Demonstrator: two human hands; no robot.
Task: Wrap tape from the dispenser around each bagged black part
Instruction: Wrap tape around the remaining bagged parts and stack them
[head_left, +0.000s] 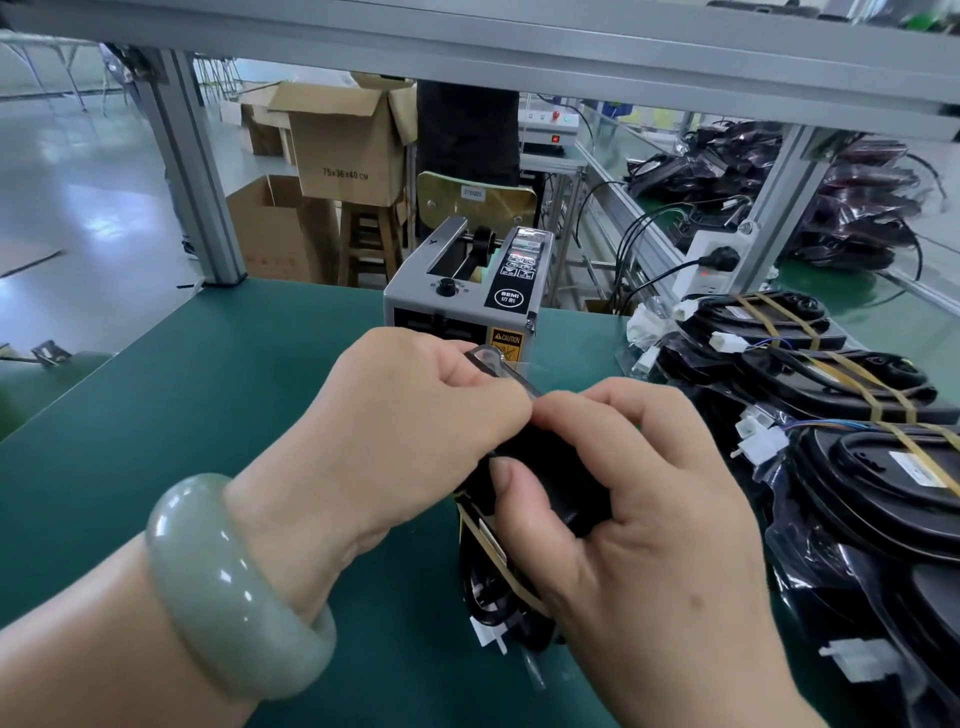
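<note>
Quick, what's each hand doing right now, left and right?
Left hand: closed, pinching the top edge of the bagged black part.
Right hand: closed, gripping the same part, thumb pressed on its front.

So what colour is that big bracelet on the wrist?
Pale milky green: the bracelet shows best in the head view.

Both hands are meeting at centre frame above the green bench (182, 405). The left hand (415, 410), wearing a pale green bangle (228, 582) at the wrist, is pinching the upper edge of the bagged black part (556, 478). The right hand (649, 509) is gripping the same part from 3 o'clock, its thumb lying across the face. A tan band (491, 545) is crossing the part's lower end. The tape dispenser (467, 291) is sitting at 12 o'clock, just behind the hands. Taped parts (831, 374) are lying stacked at 3 o'clock.
</note>
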